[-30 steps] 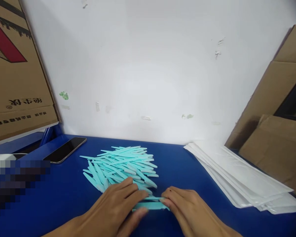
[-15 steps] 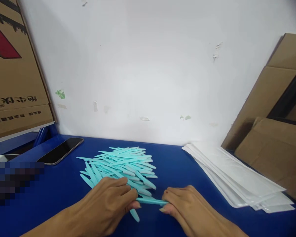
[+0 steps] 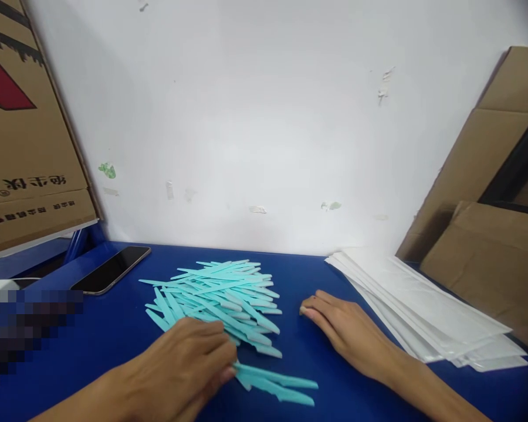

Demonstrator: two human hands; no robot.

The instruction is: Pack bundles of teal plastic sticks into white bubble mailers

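Turquoise strips (image 3: 277, 375) now have free right ends, my right hand (image 3: 337, 325) having moved off to the pile's (image 3: 222, 286) right.
My left hand (image 3: 187, 366) pinches them on the pile's near side, probably to keep them together; my right curls, nothing showing, fingertip contact unclear. Farther right of the pile, white packets (image 3: 422, 305) seem placed to leave hand room.

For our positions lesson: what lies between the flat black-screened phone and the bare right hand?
Head view: a heap of slim turquoise pieces, blue tabletop either side.
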